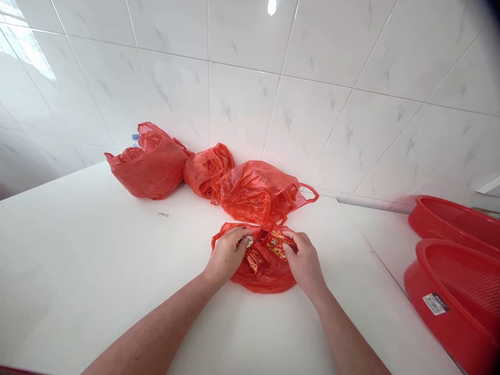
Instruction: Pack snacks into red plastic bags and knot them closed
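A person's two bare hands are at work in the mouth of an opened red plastic bag [265, 284], which lies spread on the white surface [97, 250] directly in front of the person. The right hand [307, 263] has thumb and fingers clamped on a red-and-gold packet [276, 244] at the right side of the opening. The left hand [226, 255] reaches over the opposite rim, its fingers curled in beside a packet with a round pale patch [249, 240]; whether they pinch that packet, the bag's film or both I cannot tell. Another shiny red wrapped piece [255, 260] lies between the hands, inside the bag. The step in hand looks like handling the packets at the opening, and, as I judge it, the next move calls for a firm pinch on the wrapper alone, with the thin film kept out of the grip and the rim held wide. Behind, along the tiled wall [242, 104], sit a loosely gathered bag with a loop handle [258, 187], a smaller crumpled bag [207, 169] and a fuller bag [150, 169] with a blue cap [135, 137] showing behind it; at the right edge stand two red baskets [441, 307], the nearer one bearing a white label [436, 304]
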Demonstrator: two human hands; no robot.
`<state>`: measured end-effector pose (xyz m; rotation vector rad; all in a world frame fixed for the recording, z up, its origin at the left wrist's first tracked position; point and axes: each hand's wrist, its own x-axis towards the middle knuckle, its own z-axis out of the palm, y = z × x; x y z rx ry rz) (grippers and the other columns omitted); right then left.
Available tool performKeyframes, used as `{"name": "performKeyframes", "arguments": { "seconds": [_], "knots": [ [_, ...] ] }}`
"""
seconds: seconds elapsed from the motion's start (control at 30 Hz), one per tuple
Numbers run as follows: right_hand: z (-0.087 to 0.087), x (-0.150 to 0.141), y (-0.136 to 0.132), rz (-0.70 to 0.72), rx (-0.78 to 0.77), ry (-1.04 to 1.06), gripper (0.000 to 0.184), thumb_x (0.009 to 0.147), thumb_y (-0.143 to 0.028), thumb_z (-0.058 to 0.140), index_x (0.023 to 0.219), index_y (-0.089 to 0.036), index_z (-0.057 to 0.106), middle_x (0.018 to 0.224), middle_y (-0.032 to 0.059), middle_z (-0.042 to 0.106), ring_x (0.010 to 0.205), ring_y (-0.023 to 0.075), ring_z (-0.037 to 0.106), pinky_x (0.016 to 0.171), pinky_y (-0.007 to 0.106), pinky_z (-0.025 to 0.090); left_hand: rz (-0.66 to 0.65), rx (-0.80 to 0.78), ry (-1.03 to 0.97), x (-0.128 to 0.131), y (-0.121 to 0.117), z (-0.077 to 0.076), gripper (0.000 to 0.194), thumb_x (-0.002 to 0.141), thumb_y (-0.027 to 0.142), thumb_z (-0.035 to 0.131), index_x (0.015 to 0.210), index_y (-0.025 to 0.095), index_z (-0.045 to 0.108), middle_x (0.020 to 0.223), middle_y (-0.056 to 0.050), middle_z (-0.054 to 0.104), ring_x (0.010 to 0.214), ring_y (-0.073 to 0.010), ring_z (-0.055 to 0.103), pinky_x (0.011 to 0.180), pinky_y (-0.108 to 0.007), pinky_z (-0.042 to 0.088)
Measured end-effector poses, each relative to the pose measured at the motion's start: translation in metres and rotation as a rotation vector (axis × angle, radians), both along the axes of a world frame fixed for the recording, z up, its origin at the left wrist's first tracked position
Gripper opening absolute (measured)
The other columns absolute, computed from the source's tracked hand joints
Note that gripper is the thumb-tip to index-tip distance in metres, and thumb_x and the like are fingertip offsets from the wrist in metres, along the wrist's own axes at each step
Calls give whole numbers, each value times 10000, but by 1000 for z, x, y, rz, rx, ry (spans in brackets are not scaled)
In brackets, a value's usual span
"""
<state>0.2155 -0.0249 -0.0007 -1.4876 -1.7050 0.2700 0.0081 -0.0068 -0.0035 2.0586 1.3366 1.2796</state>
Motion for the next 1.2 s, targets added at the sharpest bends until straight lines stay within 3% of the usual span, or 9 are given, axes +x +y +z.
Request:
{"name": "performKeyframes", "arguments": {
  "seconds": [0.2,0.37,0.47,0.6,0.77,1.0,1.2],
  "knots": [
    [2,-8,-4,-15,194,-243,223,823,-173,516,1019,-217,614,1030,62,588,976,219,535,887,396,441,3,-4,14,2,1,-2,290,858,187,462,1076,255,640,1127,-6,643,1057,-176,582,931,-322,474],
    [-3,-34,-14,217,107,-267,174,826,-235,562,992,-221,613,938,49,627,903,213,572,822,367,470,-19,7,14,2,1,-3,344,859,158,437,1133,256,620,1158,-8,641,1076,-169,584,956,-329,471],
    [-9,-48,-18,214,50,-375,225,762,-255,636,982,-209,619,886,50,634,849,232,570,788,387,468,-29,-15,24,2,1,-4,390,852,137,425,1183,256,592,1197,-4,626,1114,-166,568,990,-337,452],
    [-14,-54,-17,174,39,-405,201,738,-133,568,909,-215,636,824,36,653,800,215,585,755,351,467,-51,-72,26,1,1,-5,435,834,118,423,1224,253,562,1242,6,602,1160,-156,540,1020,-326,428],
    [-15,-44,-11,102,55,-296,286,753,-79,444,899,-209,653,821,27,689,750,195,623,704,326,486,-29,-95,14,1,1,-3,461,806,102,442,1219,268,563,1249,11,595,1171,-165,532,1008,-320,434],
    [-2,-30,-13,-11,-120,157,272,853,-232,401,995,-223,633,931,27,691,750,183,639,668,319,517,-46,-92,11,2,0,-1,439,822,134,450,1214,297,564,1230,30,607,1142,-161,550,984,-313,449],
    [-4,-25,-9,-8,-121,285,255,853,-286,424,1013,-223,611,1044,60,662,934,233,624,785,393,522,-134,-81,34,1,-3,0,343,859,242,487,1181,293,591,1269,2,578,1174,-182,528,1016,-359,427]
  ]
}}
